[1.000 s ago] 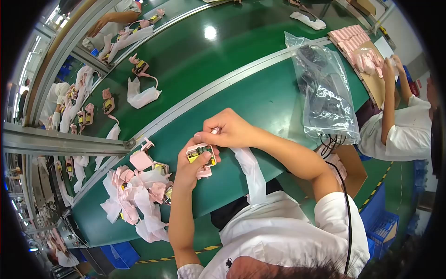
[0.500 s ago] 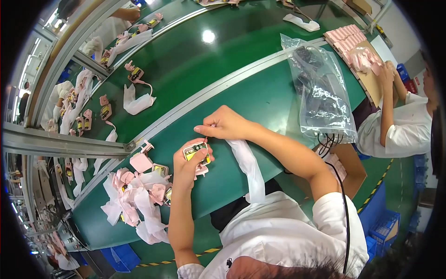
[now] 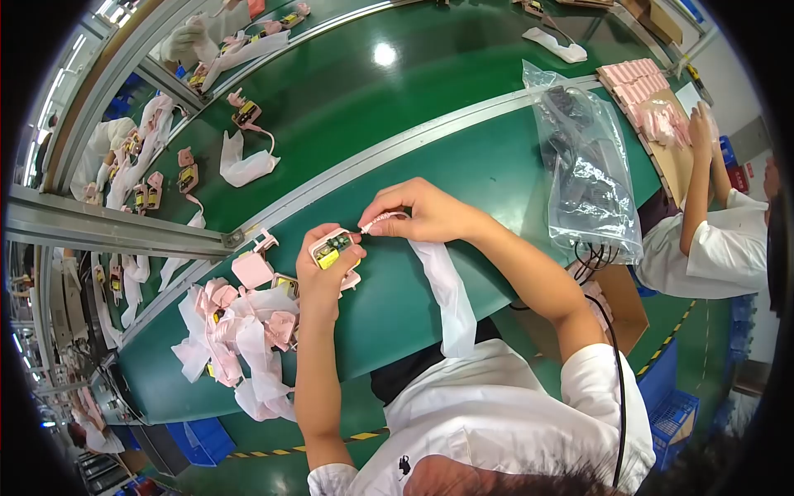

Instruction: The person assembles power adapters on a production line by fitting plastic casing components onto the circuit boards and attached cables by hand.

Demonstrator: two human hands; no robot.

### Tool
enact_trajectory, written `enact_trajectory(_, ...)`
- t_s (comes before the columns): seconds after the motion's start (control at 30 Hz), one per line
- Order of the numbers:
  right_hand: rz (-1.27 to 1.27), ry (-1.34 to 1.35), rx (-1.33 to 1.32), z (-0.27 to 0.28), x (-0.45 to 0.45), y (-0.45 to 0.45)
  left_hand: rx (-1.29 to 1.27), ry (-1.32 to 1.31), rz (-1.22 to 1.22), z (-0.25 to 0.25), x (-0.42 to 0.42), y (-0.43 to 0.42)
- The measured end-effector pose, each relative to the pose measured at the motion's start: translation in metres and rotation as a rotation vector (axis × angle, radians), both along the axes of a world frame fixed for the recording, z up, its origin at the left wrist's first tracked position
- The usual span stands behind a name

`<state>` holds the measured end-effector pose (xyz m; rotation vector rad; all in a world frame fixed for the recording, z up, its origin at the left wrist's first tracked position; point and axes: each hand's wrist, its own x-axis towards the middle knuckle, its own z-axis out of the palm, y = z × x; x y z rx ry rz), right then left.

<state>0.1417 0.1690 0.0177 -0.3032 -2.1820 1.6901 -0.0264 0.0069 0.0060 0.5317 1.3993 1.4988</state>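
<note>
My left hand (image 3: 321, 285) is closed around an open pink power adapter (image 3: 333, 248), its circuit board and yellow-wrapped transformer facing up. Just right of it, my right hand (image 3: 432, 213) pinches a pink cable (image 3: 382, 218) by its ribbed strain relief, close to the adapter's edge. Whether the wires join the board there is too small to tell. From beneath my right hand hangs a white wrapping sleeve (image 3: 447, 293), reaching down toward my lap. Left of my left hand lies a pile of similar pink adapters (image 3: 252, 271) with white-wrapped cables.
A metal rail (image 3: 413, 132) separates my green bench (image 3: 389, 331) from a green belt (image 3: 331, 91) carrying more adapters. On the right lie a clear plastic bag (image 3: 587, 174) of black cables and pink parts (image 3: 637, 83) on cardboard. A co-worker's arm (image 3: 703, 157) is beyond them.
My right hand has shifted from a closed grip above the adapter to pinching the strain relief beside it. The adapter has turned in my left hand. The whole view has shifted slightly.
</note>
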Motion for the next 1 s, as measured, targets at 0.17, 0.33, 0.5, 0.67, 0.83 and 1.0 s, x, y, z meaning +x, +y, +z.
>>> enact_trajectory(0.17, 0.065, -0.006, 0.046, 0.002, -0.001, -0.013, -0.015, 0.15, -0.031, -0.004, 0.004, -0.001)
enact_trajectory(0.33, 0.063, 0.069, 0.161, 0.002, 0.0, -0.016, -0.002, 0.323, -0.076, -0.009, 0.011, 0.001)
enact_trajectory(0.5, -0.02, 0.163, 0.361, -0.001, -0.002, -0.021, -0.023, 0.433, -0.111, -0.009, 0.013, 0.0)
enact_trajectory(0.67, -0.055, 0.174, 0.575, 0.002, 0.001, -0.022, -0.028, 0.452, -0.171, -0.013, 0.009, -0.001)
enact_trajectory(0.83, -0.047, 0.164, 0.813, 0.01, 0.004, -0.032, -0.016, 0.338, -0.242, -0.006, 0.005, -0.003)
enact_trajectory(1.0, -0.02, 0.185, 0.778, 0.011, 0.005, -0.031, -0.103, 0.042, -0.372, 0.005, 0.003, -0.002)
